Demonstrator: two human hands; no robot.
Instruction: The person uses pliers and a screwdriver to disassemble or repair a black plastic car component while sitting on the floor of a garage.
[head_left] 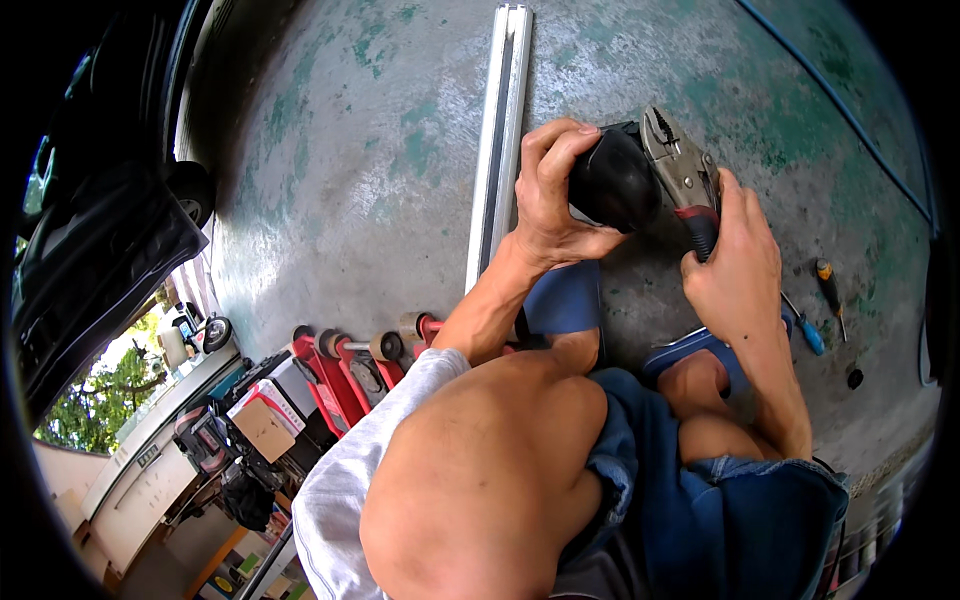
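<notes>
My left hand [545, 205] grips a rounded, glossy black part [615, 185], thumb underneath and fingers curled over its left side. What kind of part it is cannot be made out. In my right hand [740, 268] is a pair of locking pliers [682, 172] with steel jaws and a red and black handle. The toothed jaws point up and away from me, beside the right edge of the black part. Whether the pliers touch it is unclear. Both hands are raised above the concrete floor, in front of my bent knees.
A long silver metal rail [498, 130] lies on the floor left of my hands. To the right lie a yellow and black screwdriver [828, 285] and a blue-handled screwdriver [808, 332]. A blue hose [845, 105] curves along the far right. Red jacks [335, 378] stand at left, near a dark car [110, 250].
</notes>
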